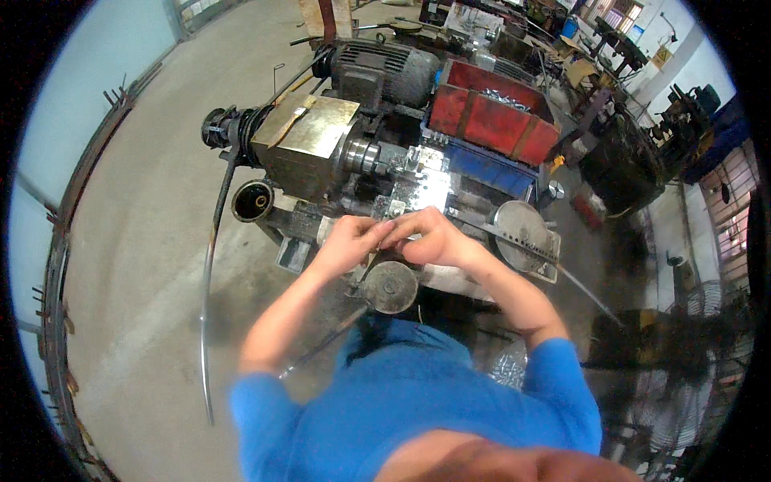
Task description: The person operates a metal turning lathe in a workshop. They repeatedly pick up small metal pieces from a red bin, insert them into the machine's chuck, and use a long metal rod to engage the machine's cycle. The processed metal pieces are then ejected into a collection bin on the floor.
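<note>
My left hand (352, 241) and my right hand (430, 238) meet in front of the small metal lathe, fingertips pressed together. Whatever they pinch between them is too small and too covered by the fingers to make out. Just beyond the hands lies the bright metal slide (423, 183) of the machine, with the round steel chuck (361, 155) to its left. Below my hands, close to my body, is a round grey metal disc (390, 287).
A red bin (491, 112) holding small metal parts sits above a blue crate (486, 166) behind the machine. A brush (294, 122) lies on the headstock cover. At the right is a round plate (520, 233); a long lever (210, 305) stretches down on the left.
</note>
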A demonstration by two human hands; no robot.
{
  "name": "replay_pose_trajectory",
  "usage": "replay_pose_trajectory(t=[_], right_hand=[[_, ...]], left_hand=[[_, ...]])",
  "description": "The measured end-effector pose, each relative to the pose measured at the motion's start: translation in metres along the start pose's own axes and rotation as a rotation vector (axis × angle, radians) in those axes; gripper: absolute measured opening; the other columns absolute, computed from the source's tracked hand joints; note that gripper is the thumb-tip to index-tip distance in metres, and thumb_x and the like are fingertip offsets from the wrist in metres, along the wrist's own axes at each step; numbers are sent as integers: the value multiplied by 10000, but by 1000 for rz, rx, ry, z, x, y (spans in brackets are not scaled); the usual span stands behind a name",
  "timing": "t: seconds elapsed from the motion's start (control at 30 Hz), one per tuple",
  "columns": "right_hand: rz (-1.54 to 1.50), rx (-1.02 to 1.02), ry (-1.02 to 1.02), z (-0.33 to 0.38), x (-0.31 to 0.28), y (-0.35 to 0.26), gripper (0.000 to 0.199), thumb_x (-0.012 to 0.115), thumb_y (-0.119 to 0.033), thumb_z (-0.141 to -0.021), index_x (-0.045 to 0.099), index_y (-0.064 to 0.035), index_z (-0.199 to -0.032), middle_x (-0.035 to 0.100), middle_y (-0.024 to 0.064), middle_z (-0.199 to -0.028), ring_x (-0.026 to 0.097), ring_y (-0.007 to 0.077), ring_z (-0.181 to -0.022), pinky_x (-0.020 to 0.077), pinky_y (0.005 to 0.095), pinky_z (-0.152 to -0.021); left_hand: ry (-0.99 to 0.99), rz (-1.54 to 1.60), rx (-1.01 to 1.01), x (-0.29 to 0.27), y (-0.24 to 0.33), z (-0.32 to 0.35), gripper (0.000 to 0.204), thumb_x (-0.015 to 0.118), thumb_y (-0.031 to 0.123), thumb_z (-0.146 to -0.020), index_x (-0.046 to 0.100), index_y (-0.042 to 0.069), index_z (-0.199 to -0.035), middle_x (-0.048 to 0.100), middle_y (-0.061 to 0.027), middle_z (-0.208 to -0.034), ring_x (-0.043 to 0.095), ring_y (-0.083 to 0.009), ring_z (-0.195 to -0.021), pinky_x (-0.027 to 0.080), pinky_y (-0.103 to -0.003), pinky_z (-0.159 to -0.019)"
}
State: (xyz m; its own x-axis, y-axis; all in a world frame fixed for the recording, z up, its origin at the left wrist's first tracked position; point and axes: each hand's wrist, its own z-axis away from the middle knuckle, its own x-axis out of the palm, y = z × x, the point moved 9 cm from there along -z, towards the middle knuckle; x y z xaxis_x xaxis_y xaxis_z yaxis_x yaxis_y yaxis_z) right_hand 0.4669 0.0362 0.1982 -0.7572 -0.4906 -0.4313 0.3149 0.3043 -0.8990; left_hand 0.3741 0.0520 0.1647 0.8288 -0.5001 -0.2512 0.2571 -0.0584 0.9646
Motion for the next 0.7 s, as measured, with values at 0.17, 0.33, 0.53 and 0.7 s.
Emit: replay_pose_trajectory(t=[0.17,0.33,0.53,0.7], right_hand=[[-216,19,-178,-17,4,4,302,530,-11,-612,685,9,-870,651,105,-819,593,145,-735,478,256,-670],[329,-139,-79,-50,-28,16,292,592,-123,-579,682,12,-822,628,164,-814,605,256,-733,485,323,-670],[1126,139,42,-106,-50,65,194,586,-149,-561,652,-12,-681,620,208,-793,604,338,-801,504,381,-732],[1107,233,84,-119,-52,90,196,584,-145,-555,652,-16,-684,625,196,-759,594,330,-846,496,385,-762]], left_hand=[[-121,229,55,-5,-9,6,286,532,248,-888,616,-15,-814,584,-38,-640,535,-80,-541,445,-240,-506],[160,-381,218,-71,-14,27,161,551,115,-842,597,-23,-912,626,-112,-757,606,-165,-675,480,-289,-625],[545,-1034,-107,-210,-56,106,351,471,35,-786,548,80,-1126,620,-160,-906,596,-318,-855,473,-410,-735],[555,-965,-463,-256,-132,183,458,621,157,-752,490,45,-1177,623,-196,-881,604,-345,-825,472,-414,-707]])
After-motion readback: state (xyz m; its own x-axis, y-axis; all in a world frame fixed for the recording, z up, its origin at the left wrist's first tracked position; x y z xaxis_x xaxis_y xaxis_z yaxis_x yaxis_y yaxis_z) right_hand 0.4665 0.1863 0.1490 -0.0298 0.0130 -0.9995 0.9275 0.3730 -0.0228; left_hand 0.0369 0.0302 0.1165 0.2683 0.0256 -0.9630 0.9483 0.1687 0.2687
